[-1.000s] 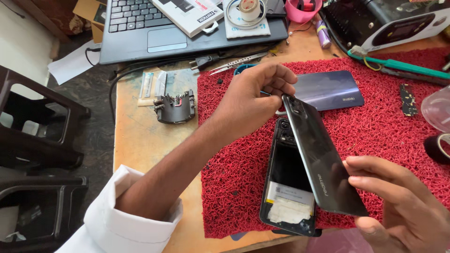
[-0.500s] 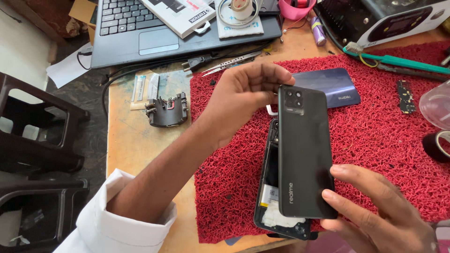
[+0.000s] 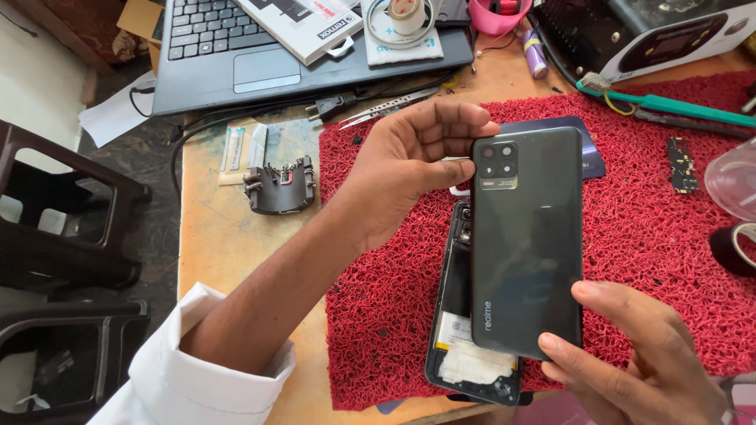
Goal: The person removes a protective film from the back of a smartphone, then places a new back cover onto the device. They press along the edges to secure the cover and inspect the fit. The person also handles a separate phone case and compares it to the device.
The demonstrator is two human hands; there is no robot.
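A dark grey phone back cover [image 3: 526, 236] with a camera block at its top is held upright above the red mat [image 3: 654, 236]. My left hand [image 3: 402, 169] grips its top left corner. My right hand [image 3: 638, 370] pinches its bottom edge. Under the cover lies the opened phone body [image 3: 461, 330] on the mat, with its battery and a white patch showing at the lower end. A blue-purple phone panel [image 3: 592, 156] lies on the mat behind the cover, mostly hidden.
A laptop [image 3: 236, 71] with a box and a tape roll on it sits at the back. Tweezers [image 3: 386, 106], a small black part [image 3: 279, 185], a green-handled iron [image 3: 677, 106], a small circuit board [image 3: 681, 165] and black tape [image 3: 736, 248] lie around. Dark stools [image 3: 55, 212] stand at left.
The back cover has swung from a tilted, edge-on pose over the phone body to flat, facing me. Both hands stayed on it, and the view shifted slightly.
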